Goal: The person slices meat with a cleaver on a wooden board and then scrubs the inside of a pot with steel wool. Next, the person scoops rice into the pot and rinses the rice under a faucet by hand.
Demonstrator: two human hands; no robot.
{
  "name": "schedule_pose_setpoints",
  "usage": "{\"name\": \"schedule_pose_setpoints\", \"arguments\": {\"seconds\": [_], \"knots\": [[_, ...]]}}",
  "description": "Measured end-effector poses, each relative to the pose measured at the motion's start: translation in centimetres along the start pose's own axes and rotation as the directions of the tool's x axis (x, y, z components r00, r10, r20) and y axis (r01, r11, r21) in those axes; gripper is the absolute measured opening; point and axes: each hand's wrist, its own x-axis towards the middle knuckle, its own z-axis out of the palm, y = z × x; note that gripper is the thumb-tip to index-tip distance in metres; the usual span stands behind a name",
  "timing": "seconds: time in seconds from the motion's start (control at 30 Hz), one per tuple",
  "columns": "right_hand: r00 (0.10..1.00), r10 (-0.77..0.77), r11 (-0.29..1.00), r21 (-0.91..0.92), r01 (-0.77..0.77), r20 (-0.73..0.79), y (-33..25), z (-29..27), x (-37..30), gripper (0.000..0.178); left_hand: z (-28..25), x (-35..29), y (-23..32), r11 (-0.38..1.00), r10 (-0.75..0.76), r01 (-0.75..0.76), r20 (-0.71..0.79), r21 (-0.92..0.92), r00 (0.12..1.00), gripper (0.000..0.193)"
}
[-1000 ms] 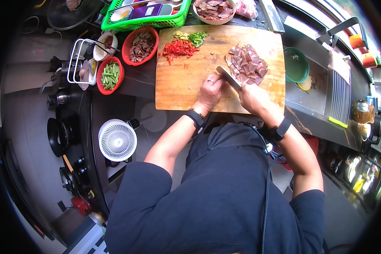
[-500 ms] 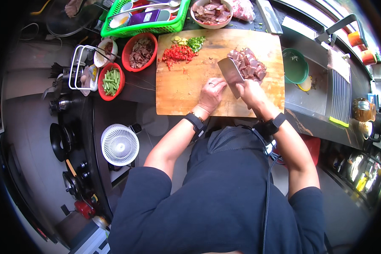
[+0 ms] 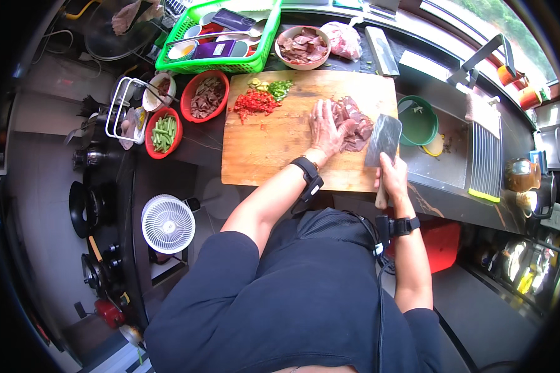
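Observation:
Sliced dark meat [image 3: 356,127] lies in a pile on the right part of the wooden cutting board [image 3: 274,158]. Against the pile's left side rests my left hand [image 3: 326,132], fingers stretched out and holding nothing. My right hand [image 3: 392,177] grips a cleaver [image 3: 384,140] by its pale wooden handle. The broad blade stands at the right of the meat, near the board's right edge. At the board's upper left are chopped red chillies [image 3: 255,103], chopped green pepper [image 3: 280,90] and a few pale yellow slices [image 3: 259,82].
Left of the board stand a red bowl of meat [image 3: 205,96] and a red bowl of green bean pieces [image 3: 163,133]. Behind are a green basket [image 3: 218,64] of utensils and a bowl of sliced meat [image 3: 303,46]. A green bowl [image 3: 418,127] sits in the sink [image 3: 451,165] at right.
My left hand has gone from the board's front to the meat and opened out. My right hand has carried the cleaver rightward, from the pile's left to its right.

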Motion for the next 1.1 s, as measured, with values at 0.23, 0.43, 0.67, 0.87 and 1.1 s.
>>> {"name": "schedule_pose_setpoints", "arguments": {"seconds": [0.23, 0.43, 0.67, 0.87, 1.1], "knots": [[0.997, -0.004, 0.993, 0.116, 0.013, -0.073, 2.9, -0.9, -0.6, 0.017, 0.0, -0.4, 4.2, 0.958, 0.073, -0.12, 0.183, 0.261, 0.98, 0.105], [0.994, -0.03, 0.995, 0.096, 0.04, -0.101, 3.6, -0.6, -0.6, 0.019, 1.7, 0.6, 2.4, 0.938, 0.216, -0.22, 0.045, 0.269, 0.975, 0.076], [0.996, -0.027, 0.996, 0.088, 0.034, -0.08, 4.0, -0.8, -0.3, 0.018, 1.0, 2.3, 0.6, 0.912, 0.327, -0.32, 0.019, 0.258, 0.945, 0.041], [0.998, -0.037, 0.993, 0.108, 0.044, -0.059, 4.4, -0.9, 0.1, 0.017, 0.0, 4.6, 1.3, 0.998, 0.063, -0.062, 0.214, -0.013, 0.975, 0.036], [0.997, -0.013, 0.995, 0.1, 0.02, -0.071, 3.9, -0.9, -0.2, 0.018, -2.4, 7.4, 1.5, 0.877, -0.041, 0.177, 0.296, -0.446, 0.954, 0.028]]}}
